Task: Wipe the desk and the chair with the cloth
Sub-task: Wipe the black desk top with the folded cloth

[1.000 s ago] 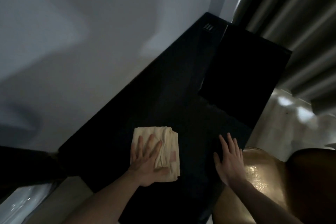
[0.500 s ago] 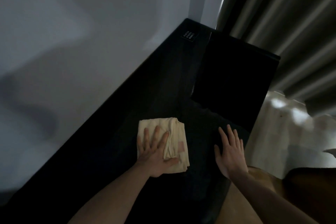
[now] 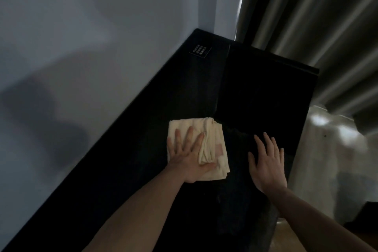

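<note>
A folded cream cloth (image 3: 214, 145) lies on the black desk (image 3: 143, 159), which runs along the grey wall. My left hand (image 3: 188, 157) presses flat on the cloth with fingers spread and straight, the thumb lying along its near edge. My right hand (image 3: 266, 161) rests flat on the desk top to the right of the cloth, fingers straight, holding nothing. Only a sliver of the brown chair (image 3: 290, 237) shows at the bottom right, under my right forearm.
A black panel (image 3: 266, 98) lies on the desk's far right part. A small socket plate (image 3: 200, 51) sits near the far corner. Grey curtains (image 3: 317, 16) hang at the right. Pale floor (image 3: 331, 159) lies beyond the desk's right edge.
My left hand has slid the cloth farther along the desk toward the far corner. My right hand has moved along with it. The view has shifted forward, so less of the chair shows.
</note>
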Action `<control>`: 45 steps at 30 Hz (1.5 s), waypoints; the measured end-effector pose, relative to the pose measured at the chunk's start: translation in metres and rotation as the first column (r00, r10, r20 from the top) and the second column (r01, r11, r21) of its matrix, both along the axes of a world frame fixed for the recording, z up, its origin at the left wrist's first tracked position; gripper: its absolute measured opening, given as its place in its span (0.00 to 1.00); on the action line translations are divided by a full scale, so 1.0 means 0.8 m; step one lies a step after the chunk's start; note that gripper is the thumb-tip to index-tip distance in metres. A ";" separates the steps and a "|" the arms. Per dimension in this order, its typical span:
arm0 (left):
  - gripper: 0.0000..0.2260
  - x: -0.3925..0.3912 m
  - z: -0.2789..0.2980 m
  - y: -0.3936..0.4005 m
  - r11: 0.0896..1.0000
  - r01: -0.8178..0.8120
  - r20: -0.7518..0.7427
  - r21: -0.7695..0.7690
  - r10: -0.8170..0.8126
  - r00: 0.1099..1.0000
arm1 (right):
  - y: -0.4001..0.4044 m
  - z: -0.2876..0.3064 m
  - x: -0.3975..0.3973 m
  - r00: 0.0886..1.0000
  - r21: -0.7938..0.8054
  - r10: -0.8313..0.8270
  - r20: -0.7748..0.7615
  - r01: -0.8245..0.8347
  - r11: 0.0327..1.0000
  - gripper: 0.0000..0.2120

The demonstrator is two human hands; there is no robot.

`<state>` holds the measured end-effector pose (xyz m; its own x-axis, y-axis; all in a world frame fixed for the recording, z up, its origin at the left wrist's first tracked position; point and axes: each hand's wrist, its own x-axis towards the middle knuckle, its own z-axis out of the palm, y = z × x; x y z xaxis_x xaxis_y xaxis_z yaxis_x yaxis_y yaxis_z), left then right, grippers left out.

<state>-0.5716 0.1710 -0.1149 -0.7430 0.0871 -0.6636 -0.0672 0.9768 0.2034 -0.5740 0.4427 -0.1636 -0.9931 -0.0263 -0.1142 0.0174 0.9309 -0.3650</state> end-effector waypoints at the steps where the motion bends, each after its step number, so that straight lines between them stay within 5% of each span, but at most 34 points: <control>1: 0.50 -0.014 -0.002 0.005 1.000 -0.001 -0.011 0.001 0.001 1.000 | 0.002 -0.002 -0.006 1.000 0.006 -0.015 -0.014 0.016 1.000 0.29; 6: 0.49 -0.078 -0.008 0.023 0.999 0.037 -0.057 -0.023 -0.039 0.998 | 0.005 -0.010 -0.014 0.993 0.049 -0.040 -0.110 0.046 0.998 0.29; 25: 0.51 -0.335 -0.026 0.100 0.996 0.036 -0.249 -0.082 -0.055 0.967 | 0.005 -0.014 -0.016 0.993 0.013 -0.044 -0.105 0.045 0.999 0.30; 45: 0.53 -0.436 -0.007 0.105 0.993 0.049 -0.211 -0.103 -0.070 0.975 | 0.008 -0.009 -0.017 0.999 -0.027 -0.039 -0.035 0.038 0.999 0.29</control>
<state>-0.9208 0.2550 -0.1202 -0.8642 0.0787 -0.4969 0.0266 0.9935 0.1111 -0.5872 0.4490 -0.1709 -0.9969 0.0097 -0.0786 0.0397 0.9199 -0.3901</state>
